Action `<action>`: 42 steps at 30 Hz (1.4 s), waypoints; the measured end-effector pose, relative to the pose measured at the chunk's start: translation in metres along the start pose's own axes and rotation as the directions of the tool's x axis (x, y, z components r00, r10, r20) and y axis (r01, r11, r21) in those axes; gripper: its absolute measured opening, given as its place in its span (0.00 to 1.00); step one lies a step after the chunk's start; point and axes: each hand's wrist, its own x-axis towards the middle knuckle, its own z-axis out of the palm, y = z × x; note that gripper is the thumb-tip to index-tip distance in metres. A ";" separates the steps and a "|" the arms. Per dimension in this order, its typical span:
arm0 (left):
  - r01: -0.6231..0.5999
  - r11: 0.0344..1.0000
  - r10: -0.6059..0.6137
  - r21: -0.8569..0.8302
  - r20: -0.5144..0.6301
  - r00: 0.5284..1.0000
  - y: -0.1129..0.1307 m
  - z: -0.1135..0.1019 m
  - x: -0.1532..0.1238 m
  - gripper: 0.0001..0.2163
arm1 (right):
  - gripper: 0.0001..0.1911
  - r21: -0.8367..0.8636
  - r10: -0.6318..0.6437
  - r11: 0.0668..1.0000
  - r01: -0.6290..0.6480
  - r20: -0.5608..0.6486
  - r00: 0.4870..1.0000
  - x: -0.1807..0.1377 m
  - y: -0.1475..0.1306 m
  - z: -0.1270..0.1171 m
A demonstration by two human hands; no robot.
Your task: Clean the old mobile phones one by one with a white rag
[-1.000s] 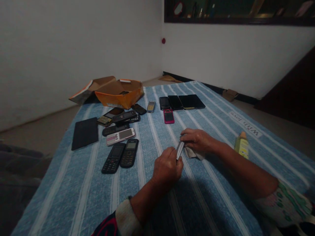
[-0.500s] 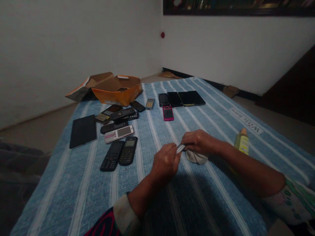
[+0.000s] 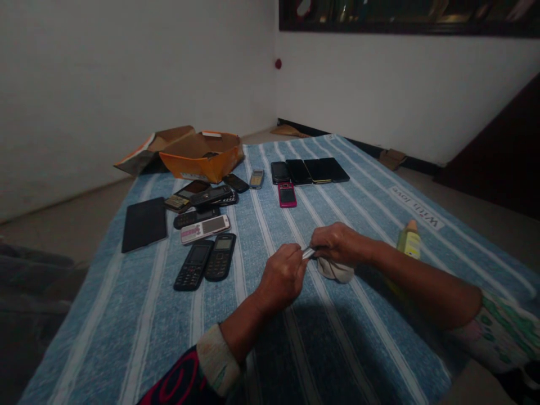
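My left hand (image 3: 283, 274) is closed around one end of a slim silver-edged object (image 3: 308, 252), seen almost edge-on and mostly covered by fingers. At its other end my right hand (image 3: 340, 243) is closed, with a bunched off-white cloth (image 3: 336, 270) hanging below the palm. How much of the cloth presses on the object is hidden. Both hands are just above the striped blue cover. Beyond them lies a pink phone (image 3: 287, 195). Left of my left hand are two black keypad phones, one (image 3: 220, 257) beside the other (image 3: 193, 265).
Dark phones (image 3: 298, 171) lie in a row at the back. More phones (image 3: 205, 229) are piled on the left beside a black tablet-like slab (image 3: 144, 225). An open orange box (image 3: 202, 163) stands behind them. A yellow-labelled bottle (image 3: 409, 241) is beyond my right forearm.
The view has shifted slightly. My hands keep nearly the same place and hold, and the silver-edged object is tilted a little flatter. The phones on the cover have not moved.
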 end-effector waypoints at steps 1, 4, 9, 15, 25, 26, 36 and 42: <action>0.006 1.000 -0.006 -0.004 0.002 1.000 0.000 0.000 0.000 0.09 | 0.05 0.002 0.011 1.000 -0.011 0.003 1.000 0.000 0.000 0.000; 0.020 1.000 -0.020 0.000 -0.003 1.000 0.001 -0.001 -0.001 0.08 | 0.03 0.027 0.047 0.999 -0.047 0.018 0.999 -0.001 0.002 -0.002; 0.031 0.999 -0.030 0.030 -0.022 0.999 0.001 0.000 -0.001 0.07 | 0.06 0.020 0.131 0.991 -0.132 0.032 0.991 -0.008 0.010 0.000; 0.011 0.999 -0.011 0.044 -0.013 1.000 -0.001 0.004 0.001 0.06 | 0.05 -0.034 0.110 0.993 -0.109 0.024 0.994 -0.011 0.012 0.002; -0.113 0.986 0.110 0.124 0.032 0.993 0.001 0.000 -0.003 0.09 | 0.03 -0.065 0.141 0.989 -0.136 0.088 0.986 -0.010 -0.009 -0.005; -0.122 0.983 0.119 0.134 0.035 0.992 0.001 -0.001 -0.004 0.09 | 0.03 -0.065 0.142 0.988 -0.137 0.091 0.986 -0.010 -0.010 -0.006; -0.092 0.994 0.093 0.058 -0.018 0.995 0.000 -0.003 -0.005 0.11 | 0.06 0.332 0.237 0.907 -0.258 0.103 0.966 -0.014 0.000 0.003; 0.019 0.989 -0.023 -0.148 -0.026 0.999 0.004 -0.016 -0.002 0.14 | 0.16 0.699 0.372 0.636 -0.327 0.093 0.923 -0.026 -0.002 0.003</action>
